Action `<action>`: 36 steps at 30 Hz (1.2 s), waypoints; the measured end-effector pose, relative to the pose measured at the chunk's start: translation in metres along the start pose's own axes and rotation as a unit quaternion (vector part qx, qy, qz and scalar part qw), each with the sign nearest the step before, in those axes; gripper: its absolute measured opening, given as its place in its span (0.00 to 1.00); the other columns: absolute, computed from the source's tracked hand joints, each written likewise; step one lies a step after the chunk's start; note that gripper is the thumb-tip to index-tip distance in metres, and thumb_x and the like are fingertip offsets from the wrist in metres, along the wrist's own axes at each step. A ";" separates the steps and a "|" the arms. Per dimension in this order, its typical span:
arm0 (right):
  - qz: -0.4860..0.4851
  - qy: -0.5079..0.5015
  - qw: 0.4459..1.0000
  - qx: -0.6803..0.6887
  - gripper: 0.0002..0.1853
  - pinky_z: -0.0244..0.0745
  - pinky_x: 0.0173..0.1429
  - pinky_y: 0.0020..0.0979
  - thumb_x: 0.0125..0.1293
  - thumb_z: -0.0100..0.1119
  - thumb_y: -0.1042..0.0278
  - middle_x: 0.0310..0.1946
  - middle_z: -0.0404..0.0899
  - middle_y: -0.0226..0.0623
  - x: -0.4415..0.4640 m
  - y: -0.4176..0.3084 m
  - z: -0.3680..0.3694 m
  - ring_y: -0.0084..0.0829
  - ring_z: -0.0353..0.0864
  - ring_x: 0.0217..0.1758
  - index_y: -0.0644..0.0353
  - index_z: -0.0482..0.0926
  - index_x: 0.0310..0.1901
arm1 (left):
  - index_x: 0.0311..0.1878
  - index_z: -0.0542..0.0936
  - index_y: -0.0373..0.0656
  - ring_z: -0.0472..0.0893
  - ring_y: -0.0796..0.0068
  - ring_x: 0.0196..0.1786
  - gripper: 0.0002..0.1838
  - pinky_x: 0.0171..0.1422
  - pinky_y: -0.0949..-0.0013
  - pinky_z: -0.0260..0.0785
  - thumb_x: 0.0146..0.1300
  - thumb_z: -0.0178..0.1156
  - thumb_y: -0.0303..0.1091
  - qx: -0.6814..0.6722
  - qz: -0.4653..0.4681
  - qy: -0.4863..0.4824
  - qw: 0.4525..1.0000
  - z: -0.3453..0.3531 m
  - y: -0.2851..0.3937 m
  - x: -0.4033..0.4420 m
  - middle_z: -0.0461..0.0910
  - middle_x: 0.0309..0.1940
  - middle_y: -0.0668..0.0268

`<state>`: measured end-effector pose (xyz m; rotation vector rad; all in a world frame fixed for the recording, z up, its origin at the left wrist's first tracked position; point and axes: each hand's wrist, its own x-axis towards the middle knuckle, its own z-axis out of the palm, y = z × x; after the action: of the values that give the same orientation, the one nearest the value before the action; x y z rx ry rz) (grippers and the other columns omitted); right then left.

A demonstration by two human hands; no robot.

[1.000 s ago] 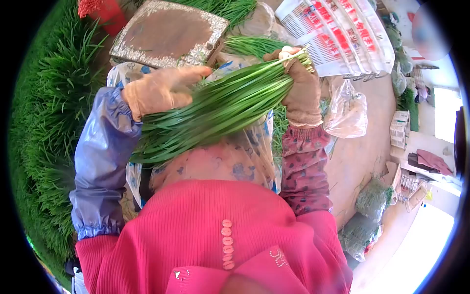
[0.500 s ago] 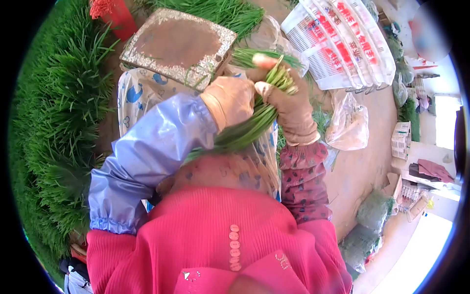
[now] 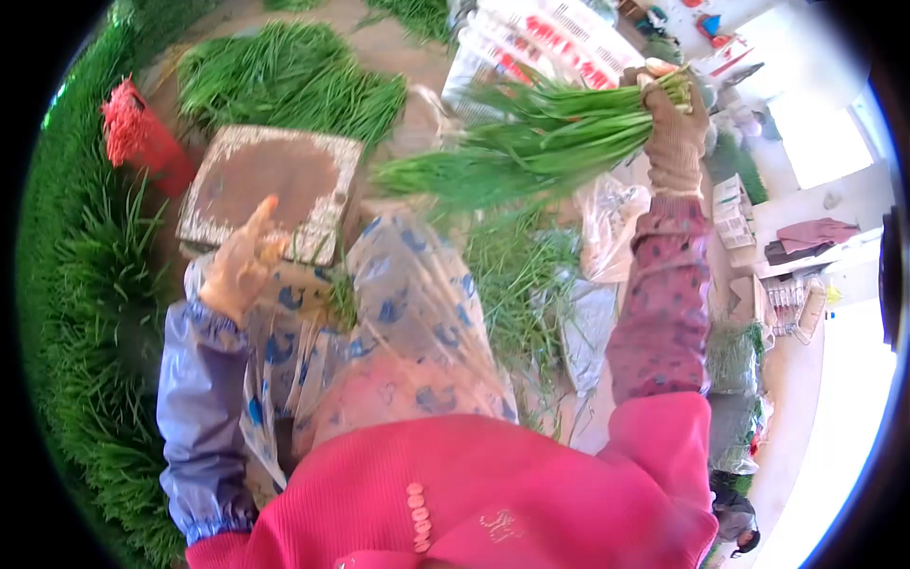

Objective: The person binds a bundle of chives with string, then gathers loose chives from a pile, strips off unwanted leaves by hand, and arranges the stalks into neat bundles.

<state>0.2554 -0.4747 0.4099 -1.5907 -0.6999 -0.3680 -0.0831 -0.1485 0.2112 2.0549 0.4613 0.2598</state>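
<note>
My right hand (image 3: 675, 137), in a brownish knit glove, is closed around the stem ends of a bunch of garlic chives (image 3: 540, 137). The bunch is raised to the right, its long green leaves trailing leftward and blurred. My left hand (image 3: 242, 264), in a pale glove, holds nothing visible. Its index finger points out over the near edge of a square board (image 3: 270, 180) with a brown worn middle and patterned border; I cannot tell whether it touches. Just beyond the board lies a loose heap of chives (image 3: 294, 81).
A red container of red ties (image 3: 142, 137) stands left of the board. White crates with red lettering (image 3: 550, 43) are at the back. A clear plastic bag (image 3: 611, 223) and scattered chive scraps (image 3: 521, 275) lie right of my apron (image 3: 417, 294). Another person (image 3: 735, 522) is at lower right.
My hands were together at the bunch over my lap. The right hand has carried the chives up and right; the left hand has moved left to the board. The view has shifted.
</note>
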 end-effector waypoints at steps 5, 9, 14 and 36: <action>0.036 -0.158 0.983 0.085 0.10 0.79 0.38 0.25 0.59 0.60 0.78 0.35 0.82 0.36 0.016 -0.032 0.004 0.26 0.82 0.35 0.65 0.78 0.43 | 0.72 0.58 0.43 0.70 0.59 0.64 0.34 0.63 0.63 0.65 0.64 0.60 0.32 -0.008 -0.005 -0.120 0.993 -0.016 0.024 -0.004 0.69 0.63 0.52; 0.070 -0.369 0.911 0.169 0.11 0.80 0.40 0.30 0.59 0.62 0.74 0.33 0.83 0.41 0.005 -0.069 0.046 0.31 0.84 0.34 0.65 0.78 0.44 | 0.73 0.50 0.38 0.63 0.63 0.70 0.52 0.68 0.64 0.59 0.54 0.69 0.51 -0.033 0.179 -0.180 0.967 -0.029 0.091 0.027 0.63 0.67 0.56; 0.231 -0.448 0.811 0.298 0.13 0.79 0.44 0.30 0.57 0.64 0.74 0.35 0.82 0.41 -0.055 -0.089 0.112 0.31 0.83 0.38 0.64 0.78 0.45 | 0.73 0.48 0.37 0.59 0.61 0.71 0.59 0.72 0.61 0.54 0.47 0.71 0.57 -0.295 0.285 -0.193 0.891 0.013 0.156 0.060 0.56 0.71 0.55; -0.227 -0.369 0.899 -0.065 0.17 0.75 0.42 0.35 0.64 0.57 0.54 0.37 0.82 0.44 -0.109 -0.043 0.194 0.40 0.82 0.37 0.55 0.78 0.49 | 0.51 0.75 0.33 0.84 0.70 0.41 0.20 0.44 0.67 0.79 0.55 0.65 0.28 -0.521 -0.082 -0.233 0.817 0.061 0.108 0.033 0.83 0.40 0.59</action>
<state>0.1143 -0.3090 0.3472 -1.6803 -1.6772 -0.1312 -0.0076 -0.2316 0.2743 0.9253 0.1139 -0.1046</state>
